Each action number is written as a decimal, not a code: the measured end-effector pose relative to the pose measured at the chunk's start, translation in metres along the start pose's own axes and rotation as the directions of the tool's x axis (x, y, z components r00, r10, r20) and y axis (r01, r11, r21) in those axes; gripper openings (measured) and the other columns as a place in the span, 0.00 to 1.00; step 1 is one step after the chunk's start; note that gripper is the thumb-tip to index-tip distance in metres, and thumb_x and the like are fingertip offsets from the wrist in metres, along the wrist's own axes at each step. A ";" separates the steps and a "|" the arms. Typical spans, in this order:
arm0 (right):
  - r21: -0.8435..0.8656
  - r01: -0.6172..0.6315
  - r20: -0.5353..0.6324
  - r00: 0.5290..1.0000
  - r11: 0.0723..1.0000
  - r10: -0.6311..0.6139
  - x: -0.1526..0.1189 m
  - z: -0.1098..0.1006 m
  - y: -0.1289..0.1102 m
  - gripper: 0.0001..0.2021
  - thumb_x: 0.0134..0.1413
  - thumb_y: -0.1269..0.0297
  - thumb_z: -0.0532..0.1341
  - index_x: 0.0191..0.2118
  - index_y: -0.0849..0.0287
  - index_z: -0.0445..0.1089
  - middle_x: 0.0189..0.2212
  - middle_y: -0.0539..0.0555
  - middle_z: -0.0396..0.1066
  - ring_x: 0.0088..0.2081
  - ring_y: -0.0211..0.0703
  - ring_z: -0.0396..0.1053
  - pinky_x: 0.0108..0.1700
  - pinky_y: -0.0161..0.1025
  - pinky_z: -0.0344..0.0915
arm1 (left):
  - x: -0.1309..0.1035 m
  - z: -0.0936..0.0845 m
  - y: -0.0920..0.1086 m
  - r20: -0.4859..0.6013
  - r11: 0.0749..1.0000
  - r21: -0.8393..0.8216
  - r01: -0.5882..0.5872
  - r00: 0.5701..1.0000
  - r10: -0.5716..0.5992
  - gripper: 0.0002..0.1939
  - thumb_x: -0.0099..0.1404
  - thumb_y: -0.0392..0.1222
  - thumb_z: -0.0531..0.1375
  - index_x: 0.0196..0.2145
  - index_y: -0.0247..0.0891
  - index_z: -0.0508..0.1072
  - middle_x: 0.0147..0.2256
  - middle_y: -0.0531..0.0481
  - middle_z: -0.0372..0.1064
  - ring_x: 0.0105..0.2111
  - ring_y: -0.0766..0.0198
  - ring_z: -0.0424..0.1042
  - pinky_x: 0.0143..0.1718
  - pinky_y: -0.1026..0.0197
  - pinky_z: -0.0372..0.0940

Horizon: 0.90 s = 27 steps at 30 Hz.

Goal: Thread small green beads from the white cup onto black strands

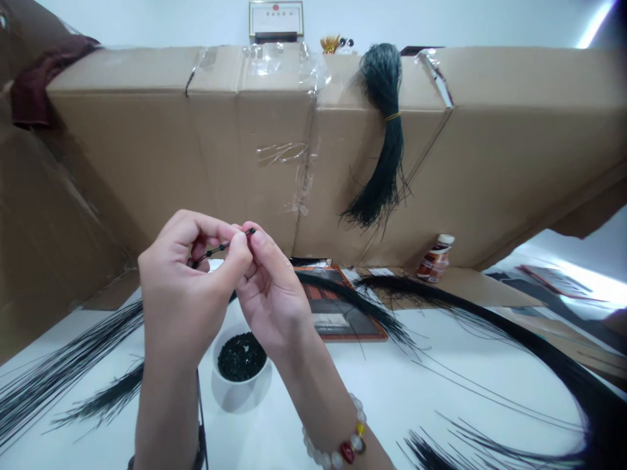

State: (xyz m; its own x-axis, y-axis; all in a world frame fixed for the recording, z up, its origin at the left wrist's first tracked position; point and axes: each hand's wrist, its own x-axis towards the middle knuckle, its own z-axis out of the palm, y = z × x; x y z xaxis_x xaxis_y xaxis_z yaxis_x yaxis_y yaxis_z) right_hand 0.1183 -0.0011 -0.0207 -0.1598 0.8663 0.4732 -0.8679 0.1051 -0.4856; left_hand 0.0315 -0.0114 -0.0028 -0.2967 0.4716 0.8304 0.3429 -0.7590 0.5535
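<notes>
My left hand (193, 274) is closed, thumb and forefinger pinched together on a thin dark beaded cord (209, 252). Small dark beads or knots sit at intervals along the cord, which runs across the palm side of that hand. My right hand (274, 290) pinches the cord's end between thumb and forefinger, right against the left fingertips. A small dark bead shows at that meeting point; its exact fastening is too small to tell. Just below both hands stands a white bowl (241, 386) filled with small dark shiny beads.
Bundles of dark strands lie on the white table (304, 418), at left (78, 365) and at right (509, 326). Another tied bundle (386, 143) hangs over the cardboard wall (206, 150). Behind the hands are a framed panel (353, 326) and a brown bottle (435, 260).
</notes>
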 end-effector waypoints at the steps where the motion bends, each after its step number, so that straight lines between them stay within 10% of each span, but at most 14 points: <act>1: -0.013 0.014 -0.002 1.000 1.000 -0.014 0.000 0.000 0.000 0.05 0.55 0.67 0.66 0.32 0.53 0.81 0.31 0.45 0.82 0.36 0.33 0.78 0.48 0.30 0.72 | 0.000 0.000 -0.001 0.002 1.000 0.000 -0.002 1.000 0.002 0.05 0.58 0.40 0.66 0.26 0.43 0.75 0.27 0.51 0.69 0.26 0.64 0.63 0.19 0.61 0.54; 27: -0.159 0.079 -0.084 0.992 0.984 -0.093 0.003 -0.004 -0.006 0.03 0.52 0.68 0.68 0.32 0.53 0.80 0.32 0.47 0.80 0.40 0.38 0.77 0.55 0.40 0.69 | -0.001 0.013 -0.004 0.086 0.989 -0.112 -0.092 0.991 0.102 0.08 0.66 0.39 0.61 0.28 0.44 0.69 0.27 0.54 0.59 0.25 0.66 0.58 0.23 0.59 0.53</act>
State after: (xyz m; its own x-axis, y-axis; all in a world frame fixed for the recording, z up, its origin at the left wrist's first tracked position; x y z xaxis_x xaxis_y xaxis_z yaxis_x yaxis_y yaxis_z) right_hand 0.1250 0.0024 -0.0191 -0.0379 0.8909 0.4527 -0.7922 0.2494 -0.5570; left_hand 0.0414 -0.0028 -0.0049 -0.1824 0.4284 0.8850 0.2669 -0.8447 0.4639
